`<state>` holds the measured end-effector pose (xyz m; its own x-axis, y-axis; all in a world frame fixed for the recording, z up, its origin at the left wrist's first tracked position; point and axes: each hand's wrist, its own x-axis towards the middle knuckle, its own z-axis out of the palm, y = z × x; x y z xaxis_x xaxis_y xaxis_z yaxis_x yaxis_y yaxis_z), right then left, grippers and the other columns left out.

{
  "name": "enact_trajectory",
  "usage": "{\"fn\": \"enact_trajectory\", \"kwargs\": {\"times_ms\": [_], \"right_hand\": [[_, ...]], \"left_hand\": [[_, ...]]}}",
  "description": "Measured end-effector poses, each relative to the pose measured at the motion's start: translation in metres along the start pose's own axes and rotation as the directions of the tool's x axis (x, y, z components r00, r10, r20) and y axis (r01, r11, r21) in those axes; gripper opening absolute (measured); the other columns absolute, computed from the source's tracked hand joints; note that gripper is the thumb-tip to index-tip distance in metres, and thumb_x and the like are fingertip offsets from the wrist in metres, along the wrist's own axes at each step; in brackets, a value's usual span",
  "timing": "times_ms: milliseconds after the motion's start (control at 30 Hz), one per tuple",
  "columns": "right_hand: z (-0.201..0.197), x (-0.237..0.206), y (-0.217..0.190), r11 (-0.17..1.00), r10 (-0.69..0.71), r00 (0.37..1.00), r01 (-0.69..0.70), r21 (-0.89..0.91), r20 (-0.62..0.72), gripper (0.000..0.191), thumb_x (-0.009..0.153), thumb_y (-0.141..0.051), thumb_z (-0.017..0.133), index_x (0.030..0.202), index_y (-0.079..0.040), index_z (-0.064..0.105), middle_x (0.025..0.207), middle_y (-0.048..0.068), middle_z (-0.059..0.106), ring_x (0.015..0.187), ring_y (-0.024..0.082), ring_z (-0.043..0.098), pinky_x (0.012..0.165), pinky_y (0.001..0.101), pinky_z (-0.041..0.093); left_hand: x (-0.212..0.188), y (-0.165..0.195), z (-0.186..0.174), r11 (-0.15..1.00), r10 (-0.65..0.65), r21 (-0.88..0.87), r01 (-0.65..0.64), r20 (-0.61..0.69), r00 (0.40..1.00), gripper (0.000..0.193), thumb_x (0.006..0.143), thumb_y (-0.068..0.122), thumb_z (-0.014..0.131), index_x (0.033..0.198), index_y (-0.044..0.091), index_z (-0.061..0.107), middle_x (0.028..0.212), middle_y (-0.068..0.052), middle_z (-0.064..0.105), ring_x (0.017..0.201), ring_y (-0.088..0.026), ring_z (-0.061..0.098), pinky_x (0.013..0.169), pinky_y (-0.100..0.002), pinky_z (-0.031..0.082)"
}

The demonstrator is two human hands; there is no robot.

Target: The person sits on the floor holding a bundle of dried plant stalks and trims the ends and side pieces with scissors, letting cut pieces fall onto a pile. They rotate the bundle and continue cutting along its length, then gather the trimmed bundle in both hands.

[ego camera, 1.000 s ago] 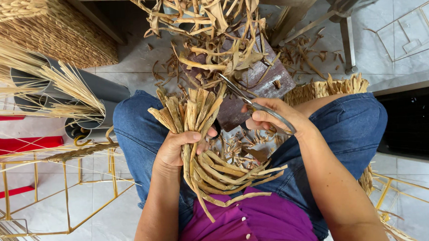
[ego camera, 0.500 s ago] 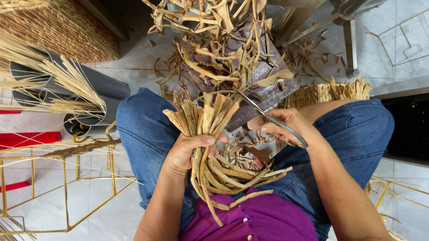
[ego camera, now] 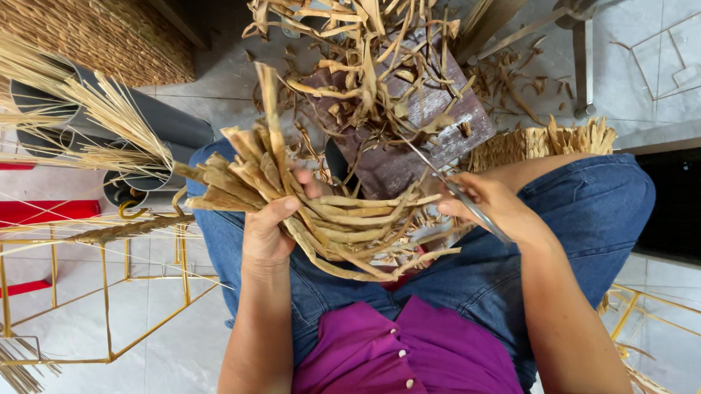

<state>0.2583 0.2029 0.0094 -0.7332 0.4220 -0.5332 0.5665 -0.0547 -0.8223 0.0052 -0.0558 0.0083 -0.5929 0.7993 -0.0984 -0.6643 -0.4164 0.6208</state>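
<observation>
Left hand (ego camera: 267, 234) is closed around a bundle (ego camera: 287, 193) of dried, flat strips, which is held over the lap, above the jeans (ego camera: 603, 209). Right hand (ego camera: 489, 207) is closed on scissors (ego camera: 452, 188), whose blades are aimed up and left, toward the bundle's loose ends.

From the head view, the only one given, the risks can be judged. The grip is taken near the bundle's middle, so outer strips could slide free and drop among the scraps (ego camera: 377, 78) on the floor. The scissor tips lie close to the left fingers, and a nick could be caused by a hurried snip. Brittle strips could also be split if squeezed too hard.

The bundle's long axis is seen running from upper left to lower right. The fanned ends point up and left, away from the body; the curled tails trail right, toward the right hand.
</observation>
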Motion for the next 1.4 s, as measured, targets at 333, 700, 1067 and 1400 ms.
{"fn": "enact_trajectory", "kwargs": {"times_ms": [333,700,1067,1400], "right_hand": [[-0.014,-0.072,0.011,0.935,-0.320,0.845,0.355,0.002,-0.429,0.053,0.089,-0.008,0.077,0.139,-0.003,0.057,0.110,0.004,0.066,0.100,0.010,0.061,0.088,0.0247,0.049],[0.013,-0.088,0.018,0.936,-0.114,0.990,0.134,0.326,-0.080,0.073,0.084,-0.051,0.069,0.137,-0.002,0.060,0.098,0.007,0.065,0.073,0.012,0.056,0.063,0.0244,0.045],[0.016,-0.102,0.032,0.960,-0.074,0.997,0.073,0.269,-0.007,0.058,0.086,-0.020,0.078,0.138,-0.005,0.060,0.095,-0.001,0.060,0.084,0.004,0.056,0.072,0.0179,0.045],[0.025,-0.111,0.014,0.942,-0.021,0.992,-0.023,0.336,0.128,0.066,0.080,-0.031,0.079,0.138,-0.004,0.061,0.093,-0.002,0.060,0.071,0.003,0.049,0.058,0.0181,0.038]], "left_hand": [[0.004,0.008,0.010,0.992,0.113,-0.049,-0.114,-0.021,0.993,0.046,0.082,0.013,0.081,0.119,0.003,0.056,0.106,-0.011,0.059,0.103,-0.029,0.062,0.097,-0.045,0.055],[-0.001,0.027,0.000,0.967,0.206,-0.173,-0.189,0.086,0.975,0.040,0.078,0.009,0.081,0.108,0.011,0.055,0.101,-0.001,0.053,0.094,-0.018,0.053,0.097,-0.041,0.050],[-0.008,0.043,-0.019,0.967,0.251,-0.098,-0.234,0.238,0.938,0.039,0.073,0.006,0.083,0.105,0.012,0.062,0.093,-0.001,0.059,0.088,-0.018,0.056,0.094,-0.041,0.050],[-0.010,0.045,-0.021,0.966,0.256,-0.097,-0.238,0.307,0.917,0.035,0.074,0.009,0.085,0.101,0.013,0.063,0.092,0.000,0.060,0.087,-0.017,0.056,0.092,-0.039,0.049]]}}
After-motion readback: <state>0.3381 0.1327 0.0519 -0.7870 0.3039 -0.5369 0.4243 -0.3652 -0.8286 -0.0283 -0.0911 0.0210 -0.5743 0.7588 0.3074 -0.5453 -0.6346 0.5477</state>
